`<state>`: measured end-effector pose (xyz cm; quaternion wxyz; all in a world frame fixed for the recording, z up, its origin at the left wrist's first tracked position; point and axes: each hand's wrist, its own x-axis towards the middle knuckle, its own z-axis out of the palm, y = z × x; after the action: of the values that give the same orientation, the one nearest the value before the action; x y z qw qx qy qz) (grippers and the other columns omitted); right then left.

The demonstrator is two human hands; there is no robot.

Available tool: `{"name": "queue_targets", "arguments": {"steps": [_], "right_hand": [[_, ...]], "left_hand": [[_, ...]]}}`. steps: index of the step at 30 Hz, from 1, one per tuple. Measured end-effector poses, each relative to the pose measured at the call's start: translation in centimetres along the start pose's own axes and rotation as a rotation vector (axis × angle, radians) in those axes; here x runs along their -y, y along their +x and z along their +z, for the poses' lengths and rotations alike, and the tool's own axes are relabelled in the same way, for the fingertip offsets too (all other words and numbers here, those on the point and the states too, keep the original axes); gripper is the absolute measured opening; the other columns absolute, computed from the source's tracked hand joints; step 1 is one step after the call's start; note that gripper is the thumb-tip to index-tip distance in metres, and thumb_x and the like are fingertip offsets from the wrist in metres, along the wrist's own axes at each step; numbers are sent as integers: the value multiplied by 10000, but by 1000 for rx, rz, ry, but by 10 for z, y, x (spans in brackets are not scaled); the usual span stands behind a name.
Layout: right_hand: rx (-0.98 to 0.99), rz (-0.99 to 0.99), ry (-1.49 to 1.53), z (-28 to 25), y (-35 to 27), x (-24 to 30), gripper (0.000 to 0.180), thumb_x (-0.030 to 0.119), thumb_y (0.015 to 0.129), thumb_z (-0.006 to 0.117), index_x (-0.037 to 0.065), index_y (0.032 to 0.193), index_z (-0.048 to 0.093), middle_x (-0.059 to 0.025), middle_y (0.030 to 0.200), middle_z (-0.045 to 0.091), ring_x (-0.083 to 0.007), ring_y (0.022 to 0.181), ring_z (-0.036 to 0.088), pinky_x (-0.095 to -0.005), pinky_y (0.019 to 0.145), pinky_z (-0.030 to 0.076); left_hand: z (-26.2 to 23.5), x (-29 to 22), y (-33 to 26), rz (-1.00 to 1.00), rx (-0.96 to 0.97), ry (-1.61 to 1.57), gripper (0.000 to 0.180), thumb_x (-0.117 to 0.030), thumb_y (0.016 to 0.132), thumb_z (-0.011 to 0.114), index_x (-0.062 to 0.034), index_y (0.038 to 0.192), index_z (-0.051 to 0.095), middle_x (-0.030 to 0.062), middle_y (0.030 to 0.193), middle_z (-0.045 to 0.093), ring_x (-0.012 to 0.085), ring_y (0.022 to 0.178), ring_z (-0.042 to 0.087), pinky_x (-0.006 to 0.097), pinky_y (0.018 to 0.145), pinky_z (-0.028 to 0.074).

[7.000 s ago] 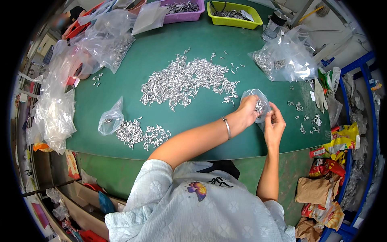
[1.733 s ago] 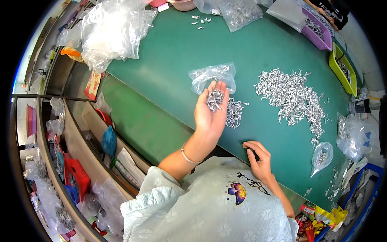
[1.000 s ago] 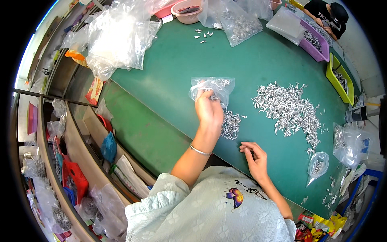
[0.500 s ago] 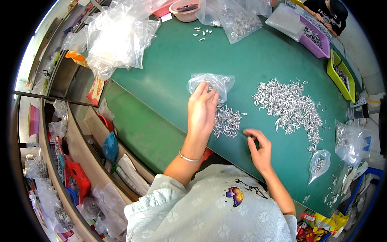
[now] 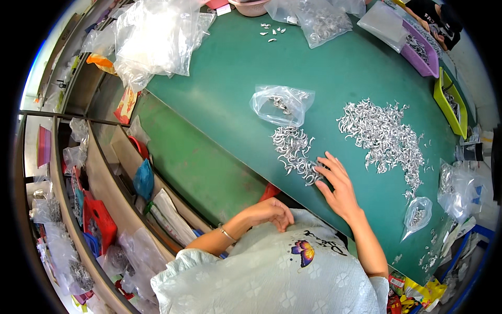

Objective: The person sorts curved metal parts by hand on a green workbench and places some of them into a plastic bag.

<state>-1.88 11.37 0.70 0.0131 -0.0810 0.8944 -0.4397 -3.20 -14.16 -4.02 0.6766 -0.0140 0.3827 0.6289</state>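
My left hand [image 5: 271, 212] is drawn back in front of my shirt, off the table edge, its fingers curled down together with nothing visible in them. My right hand [image 5: 337, 183] hovers at the near edge of a small pile of curved silvery metal pieces [image 5: 293, 149], fingers stretched out and holding nothing. The fingertips are beside the closest pieces; whether they touch cannot be told. Just beyond this pile lies a clear plastic bag [image 5: 285, 107], its mouth spread, with some of the same pieces inside. A larger heap of these pieces [image 5: 381, 136] lies to the right.
The green table [image 5: 219, 94] carries a stack of clear bags [image 5: 157, 42] at far left and a filled bag [image 5: 321, 23] at the back. A purple basket [image 5: 426, 60] and a yellow-green basket [image 5: 460, 112] line the right edge. Another person [image 5: 434, 23] sits far right. Shelves [image 5: 104, 172] stand left.
My left hand has left the clear bag and pulled back toward my body, its fingers curling. My right hand has spread its fingers at the small pile, which looks more spread out toward it.
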Motion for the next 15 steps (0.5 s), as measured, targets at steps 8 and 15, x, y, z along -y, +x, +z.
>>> {"name": "queue_targets", "arguments": {"steps": [8, 15], "right_hand": [[66, -118, -201, 14, -5, 14, 478, 204, 841, 706, 79, 1288, 589, -125, 1443, 469, -366, 1401, 349, -527, 1141, 292], [191, -161, -132, 24, -53, 28, 486, 173, 817, 716, 82, 1278, 593, -143, 1446, 461, -398, 1384, 370, -562, 1116, 318]], "left_hand": [[-28, 6, 60, -114, 433, -484, 849, -608, 978, 285, 118, 1405, 384, 366, 1386, 445, 457, 1267, 503, 508, 1052, 427], [-23, 17, 67, -51, 677, -896, 726, -576, 1005, 293, -10, 1450, 382, 285, 1435, 438, 427, 1324, 448, 586, 1071, 378]]}}
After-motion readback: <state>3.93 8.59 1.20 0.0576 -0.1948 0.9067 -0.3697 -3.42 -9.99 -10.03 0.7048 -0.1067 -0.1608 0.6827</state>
